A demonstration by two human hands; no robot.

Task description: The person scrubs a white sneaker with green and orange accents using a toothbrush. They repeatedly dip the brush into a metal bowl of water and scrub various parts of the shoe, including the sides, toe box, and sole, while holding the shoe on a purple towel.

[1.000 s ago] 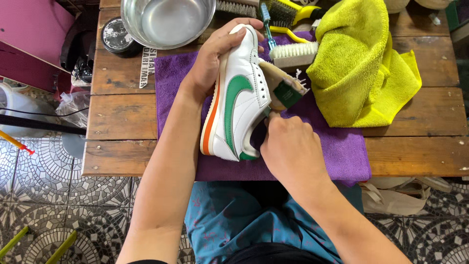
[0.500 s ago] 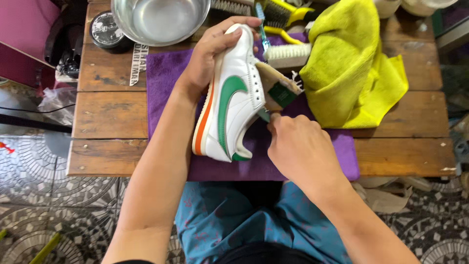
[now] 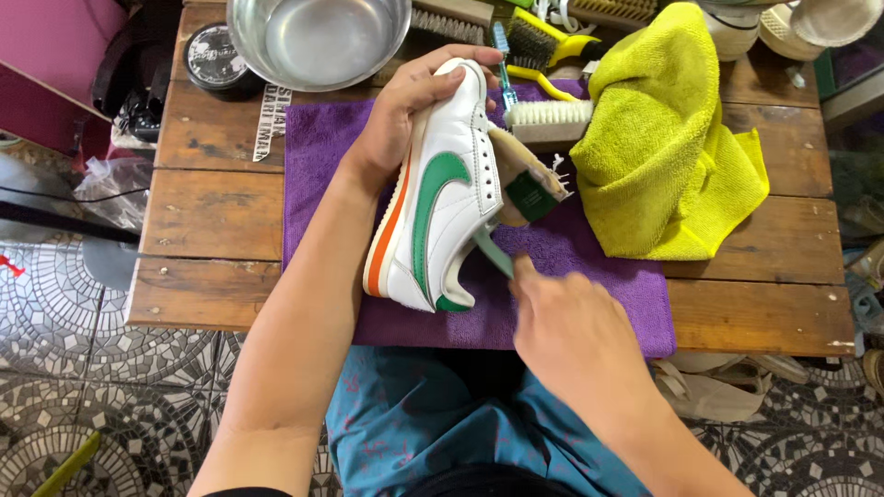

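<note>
Left hand (image 3: pixel 401 120) clasped white leather sneaker with green swoosh, orange sole stripe (image 3: pixel 437 198), tilted on its side over purple terry towel (image 3: pixel 589 267) at centre of plank wooden table (image 3: pixel 212 212). Right hand (image 3: pixel 571 322) pinched green insole tab (image 3: pixel 493 253) at heel opening. Crumpled yellow microfibre cloth (image 3: pixel 668 156) toward right edge; shiny steel bowl (image 3: pixel 318 41) at far edge; bristle brush (image 3: pixel 548 115) beside cloth.

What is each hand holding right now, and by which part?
The left hand grips the white sneaker around its toe end, sole side in the palm. The right hand pinches the end of a green insole sticking out of the shoe's opening.
</note>
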